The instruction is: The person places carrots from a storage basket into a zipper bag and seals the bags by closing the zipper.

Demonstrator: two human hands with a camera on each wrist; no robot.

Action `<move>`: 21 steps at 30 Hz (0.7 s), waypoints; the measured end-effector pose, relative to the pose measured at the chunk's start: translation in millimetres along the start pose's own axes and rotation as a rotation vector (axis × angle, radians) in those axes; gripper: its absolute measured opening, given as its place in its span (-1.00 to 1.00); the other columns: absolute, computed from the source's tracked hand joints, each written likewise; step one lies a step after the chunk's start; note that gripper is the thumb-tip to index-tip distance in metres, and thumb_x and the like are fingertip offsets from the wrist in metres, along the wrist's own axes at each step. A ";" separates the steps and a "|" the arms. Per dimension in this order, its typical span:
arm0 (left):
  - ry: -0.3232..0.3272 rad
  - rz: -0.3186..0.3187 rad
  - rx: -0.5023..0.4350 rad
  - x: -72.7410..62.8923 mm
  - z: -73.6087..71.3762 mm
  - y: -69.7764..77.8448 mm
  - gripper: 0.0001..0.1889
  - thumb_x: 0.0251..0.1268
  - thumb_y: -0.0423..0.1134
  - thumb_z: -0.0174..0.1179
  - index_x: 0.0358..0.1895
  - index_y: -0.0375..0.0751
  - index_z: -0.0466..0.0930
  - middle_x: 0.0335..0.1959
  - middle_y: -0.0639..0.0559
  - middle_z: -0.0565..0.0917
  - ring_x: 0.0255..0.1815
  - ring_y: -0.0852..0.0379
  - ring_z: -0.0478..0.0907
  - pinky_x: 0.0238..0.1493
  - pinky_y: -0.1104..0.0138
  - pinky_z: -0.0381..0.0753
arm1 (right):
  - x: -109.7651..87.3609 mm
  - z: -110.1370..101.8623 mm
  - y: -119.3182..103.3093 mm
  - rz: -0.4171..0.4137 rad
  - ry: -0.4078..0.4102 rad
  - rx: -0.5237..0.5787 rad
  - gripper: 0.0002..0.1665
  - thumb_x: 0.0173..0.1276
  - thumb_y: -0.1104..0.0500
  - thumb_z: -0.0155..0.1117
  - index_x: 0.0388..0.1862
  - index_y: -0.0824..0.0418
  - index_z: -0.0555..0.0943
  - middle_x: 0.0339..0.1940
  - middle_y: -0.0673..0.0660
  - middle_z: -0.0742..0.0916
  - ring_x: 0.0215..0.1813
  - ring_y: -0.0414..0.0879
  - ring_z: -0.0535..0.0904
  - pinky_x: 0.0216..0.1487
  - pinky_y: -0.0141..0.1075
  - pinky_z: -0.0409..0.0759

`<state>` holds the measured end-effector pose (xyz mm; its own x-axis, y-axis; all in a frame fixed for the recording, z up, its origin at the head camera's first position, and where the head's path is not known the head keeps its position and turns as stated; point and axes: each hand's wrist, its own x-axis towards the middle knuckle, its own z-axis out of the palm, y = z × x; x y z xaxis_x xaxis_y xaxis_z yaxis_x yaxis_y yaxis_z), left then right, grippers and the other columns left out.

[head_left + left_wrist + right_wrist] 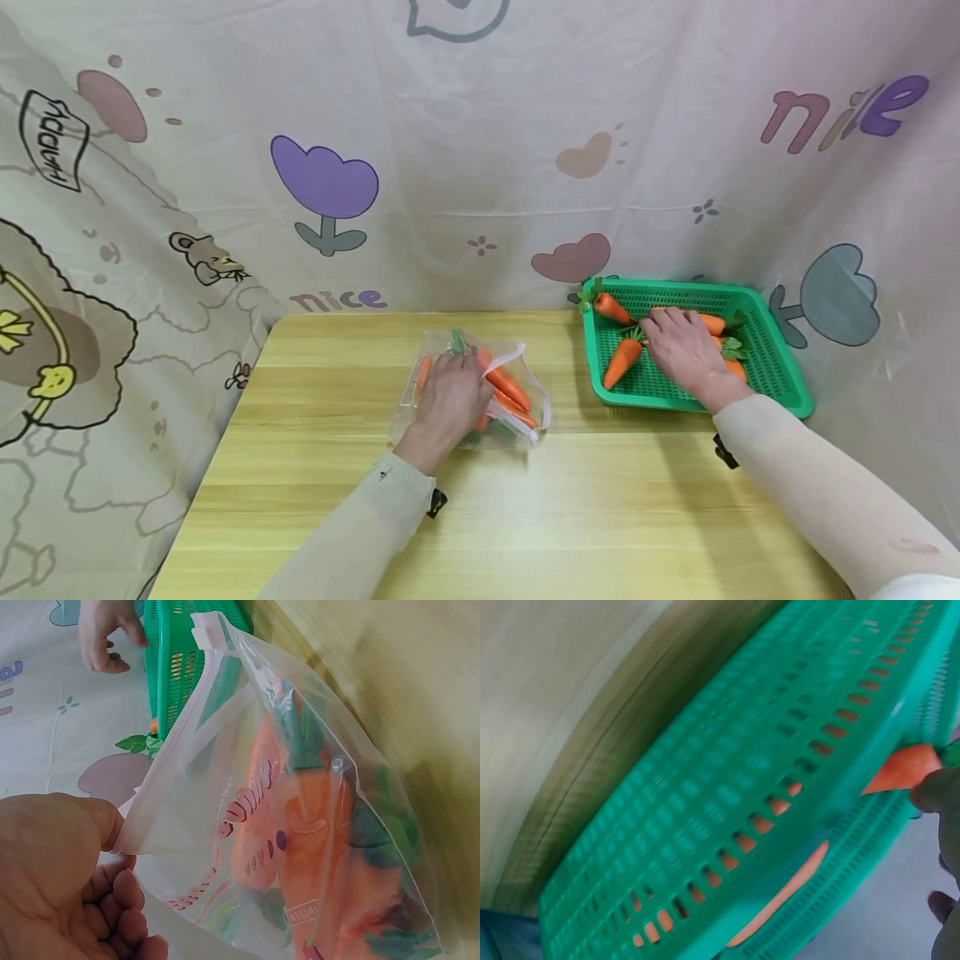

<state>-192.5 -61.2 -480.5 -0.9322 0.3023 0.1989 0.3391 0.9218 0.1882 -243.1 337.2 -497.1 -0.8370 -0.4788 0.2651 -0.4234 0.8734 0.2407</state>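
My left hand point(452, 400) pinches the opening edge of a clear zip bag point(169, 825) between thumb and fingers, as the left wrist view shows. Several orange carrots with green tops point(311, 840) lie inside that bag on the table. To the right, my right hand point(684, 348) reaches over a green plastic basket point(780, 367), its fingers loosely bent among the carrots there. One carrot point(624, 362) lies left of those fingers and another point(613, 308) leans at the back left corner. In the right wrist view a fingertip is close to a carrot point(904, 769); contact is unclear.
A wood-grain table point(585, 517) carries both the bag and the basket. Behind it hangs a pale printed curtain point(465, 150), which also covers the left and right sides. The basket stands near the table's back right corner.
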 end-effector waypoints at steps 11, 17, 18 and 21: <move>0.043 0.022 -0.015 -1.8 3.4 -1.1 -0.80 0.38 -0.22 0.23 -0.16 -0.32 0.63 -0.40 -0.01 0.60 -0.30 -0.04 0.47 -0.09 0.10 0.54 | 3.0 29.6 12.2 -0.201 -0.182 -0.047 -0.46 0.44 0.24 0.39 0.37 0.20 0.51 0.32 0.24 0.60 0.34 0.23 0.46 0.30 0.18 0.46; 0.076 0.047 -0.026 -2.4 5.4 -2.7 -0.88 0.33 -0.26 0.24 -0.34 -0.22 0.55 -0.51 0.04 0.52 -0.38 -0.01 0.41 -0.16 0.15 0.48 | 7.2 40.9 13.4 -0.239 -0.250 -0.095 -0.44 0.45 0.35 0.36 0.38 0.17 0.48 0.36 0.25 0.56 0.35 0.25 0.43 0.34 0.17 0.45; 0.072 0.047 -0.026 -2.3 5.6 -2.7 -0.88 0.33 -0.26 0.23 -0.33 -0.22 0.54 -0.51 0.05 0.51 -0.38 0.00 0.41 -0.15 0.15 0.48 | 7.5 42.8 13.7 -0.240 -0.255 -0.099 -0.45 0.45 0.36 0.36 0.37 0.16 0.48 0.36 0.25 0.56 0.34 0.25 0.44 0.34 0.17 0.46; 0.055 0.043 -0.031 -1.8 5.0 -2.4 -0.89 0.35 -0.25 0.21 -0.29 -0.23 0.56 -0.49 0.05 0.51 -0.36 0.00 0.41 -0.12 0.15 0.48 | 8.5 48.6 14.7 -0.241 -0.261 -0.096 -0.44 0.44 0.38 0.36 0.36 0.17 0.48 0.35 0.27 0.56 0.34 0.27 0.44 0.35 0.19 0.46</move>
<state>-192.2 -62.7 -486.2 -0.9087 0.3267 0.2598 0.3830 0.9000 0.2081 -273.3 350.3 -536.7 -0.7825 -0.6203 -0.0539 -0.5952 0.7199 0.3571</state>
